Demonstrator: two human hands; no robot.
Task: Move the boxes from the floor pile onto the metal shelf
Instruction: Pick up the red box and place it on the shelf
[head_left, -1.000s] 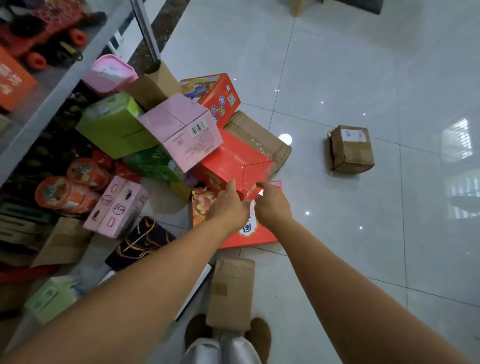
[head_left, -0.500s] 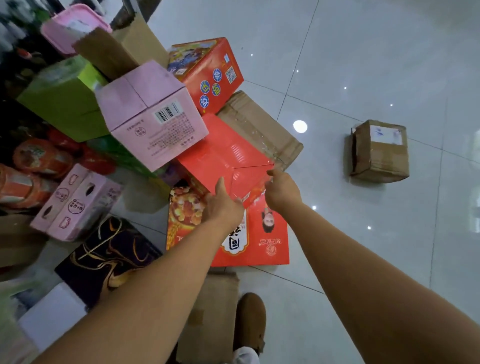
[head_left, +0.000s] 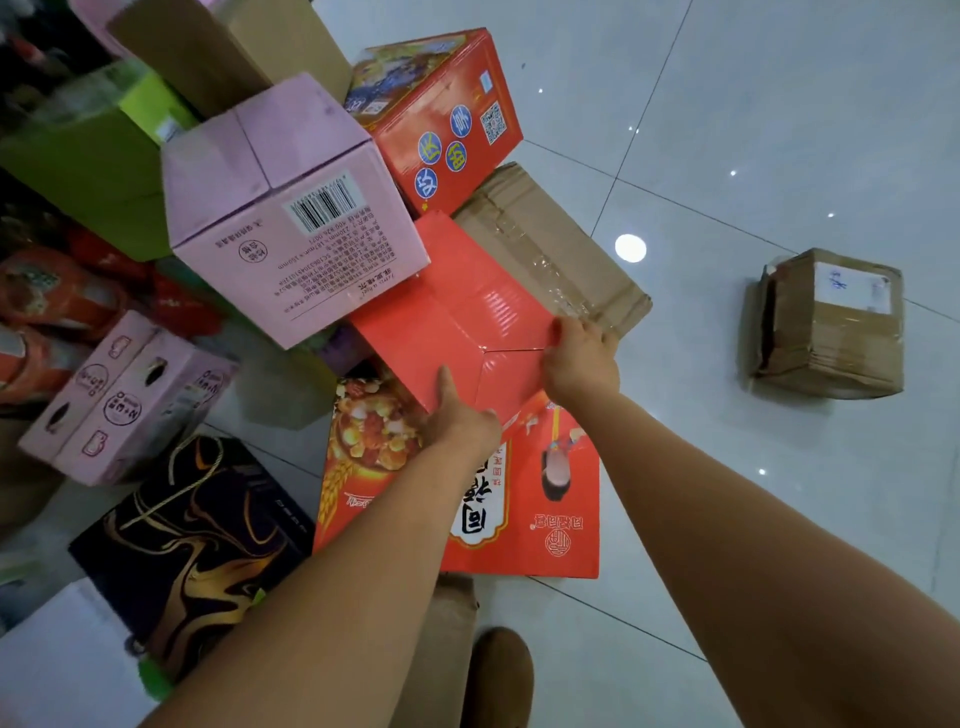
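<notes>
Item: plain red box, glossy, unprinted on the faces in view, with a fold seam running across the top. It sits tilted in the middle of the floor pile, its far corner tucked under the pink box and its near corner above the flat red printed box.

Hands: the left hand grips the near lower edge, thumb laid up the face, fingers hidden beneath. The right hand grips the right corner, fingers curled over the edge.

Pile, far side: red box with blue round labels, leaning. Long brown carton, taped, just right of the plain red box and partly under it. Another brown carton, cut off by the top edge.

Pile, left side: green box, blurred. Pair of small pink boxes with punched holes. Dark box with gold swirls and a cord handle, partly covered by the left forearm.

Apart: taped brown parcel with a white label, alone on the tiled floor, well right of the pile.

Near edge: one brown shoe.

Hard to make out: orange and red goods at the far left, dark and smeared. The print on the pink box appears upside down. What carries the plain red box from below is hidden.
</notes>
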